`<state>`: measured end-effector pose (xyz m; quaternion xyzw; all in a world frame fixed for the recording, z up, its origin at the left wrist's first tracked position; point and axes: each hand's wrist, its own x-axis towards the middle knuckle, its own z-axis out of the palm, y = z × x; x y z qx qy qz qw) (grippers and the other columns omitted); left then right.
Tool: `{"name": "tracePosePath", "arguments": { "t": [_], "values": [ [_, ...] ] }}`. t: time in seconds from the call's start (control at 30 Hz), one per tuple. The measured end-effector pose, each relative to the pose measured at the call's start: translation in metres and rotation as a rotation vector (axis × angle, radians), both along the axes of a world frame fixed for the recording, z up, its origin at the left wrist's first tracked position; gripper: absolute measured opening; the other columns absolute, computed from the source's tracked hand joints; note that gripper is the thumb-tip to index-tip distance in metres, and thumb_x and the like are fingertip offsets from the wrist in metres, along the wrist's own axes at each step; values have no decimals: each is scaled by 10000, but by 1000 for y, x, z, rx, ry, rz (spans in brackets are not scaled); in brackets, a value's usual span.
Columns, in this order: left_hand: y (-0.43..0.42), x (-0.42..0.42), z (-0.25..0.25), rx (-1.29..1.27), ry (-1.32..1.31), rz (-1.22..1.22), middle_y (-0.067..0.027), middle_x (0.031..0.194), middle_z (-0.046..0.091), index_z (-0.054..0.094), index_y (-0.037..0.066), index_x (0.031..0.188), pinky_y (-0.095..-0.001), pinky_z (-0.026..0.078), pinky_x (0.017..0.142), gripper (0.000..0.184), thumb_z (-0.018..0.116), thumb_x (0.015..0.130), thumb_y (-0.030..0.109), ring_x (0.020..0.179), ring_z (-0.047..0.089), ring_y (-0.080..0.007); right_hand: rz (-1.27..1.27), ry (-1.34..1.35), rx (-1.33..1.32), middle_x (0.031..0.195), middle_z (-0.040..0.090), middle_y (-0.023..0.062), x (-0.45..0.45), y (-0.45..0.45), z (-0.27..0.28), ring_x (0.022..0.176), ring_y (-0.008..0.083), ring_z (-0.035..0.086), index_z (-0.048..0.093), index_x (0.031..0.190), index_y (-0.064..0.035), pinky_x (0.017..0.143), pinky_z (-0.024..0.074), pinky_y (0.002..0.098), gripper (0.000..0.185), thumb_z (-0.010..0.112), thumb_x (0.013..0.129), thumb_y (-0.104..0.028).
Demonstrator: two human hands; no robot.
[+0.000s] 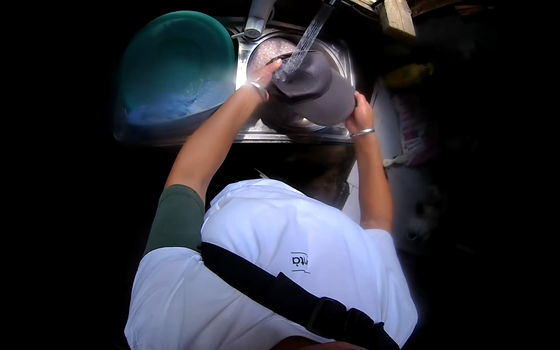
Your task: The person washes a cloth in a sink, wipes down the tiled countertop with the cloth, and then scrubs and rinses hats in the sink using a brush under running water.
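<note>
A dark grey cap (304,79) with a wide brim is held over the round basin of a metal sink (252,136). Water from a stream (309,39) falls on the cap's left part, close to my left hand (264,76). That hand is closed on the cap's left edge, its thumb on top. My right hand (360,112) grips the brim at its right edge, the fingers partly hidden. Each wrist has a silvery band.
Left of the basin stands a large green tub (175,55) with bluish cloth (175,108) and water low inside. A pale cylindrical object (256,22) is behind the sink, a wooden block (398,17) at the back right. A yellow item (408,76) lies right.
</note>
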<state>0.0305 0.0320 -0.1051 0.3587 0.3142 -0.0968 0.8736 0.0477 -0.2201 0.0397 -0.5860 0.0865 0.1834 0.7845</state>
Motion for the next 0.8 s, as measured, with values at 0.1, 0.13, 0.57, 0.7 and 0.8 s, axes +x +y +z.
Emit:
{"name": "tracePosePath", "arguments": {
  "t": [0.1,0.13,0.57,0.7,0.8],
  "values": [
    [0,3,-21,126,-59,44,-126,1039,619,558,15,1078,-403,475,832,432,559,844,378,905,612,-242,124,205,-361,912,604,122,-2,-2,-11,817,236,603,518,1017,-2,741,504,344,252,406,879,-181],
    [-2,4,-25,144,-59,78,-128,1049,615,547,7,1094,-402,465,847,456,548,848,391,915,607,-243,188,253,-550,912,605,123,-2,-3,-13,816,242,605,518,1022,-12,742,505,346,251,416,869,-183],
    [-8,-2,28,-52,-195,180,-105,994,631,558,48,1077,-364,483,832,339,446,908,320,896,617,-221,746,-612,-794,1028,596,174,93,107,-68,980,296,567,571,1066,-35,853,421,344,438,518,834,-402],
    [-10,-6,41,-249,-218,297,-92,1046,606,541,63,1100,-361,481,826,450,446,887,448,931,597,-199,542,-1066,-1050,860,610,184,48,126,-30,820,338,589,600,868,-19,712,458,394,378,585,782,-387],
    [-15,-15,80,-139,-140,292,-60,1116,573,523,89,1139,-322,442,864,524,441,863,528,988,552,-167,522,-1095,-1037,662,587,185,22,142,-3,679,367,581,613,680,-41,639,456,434,374,560,796,-392]
  ]
}}
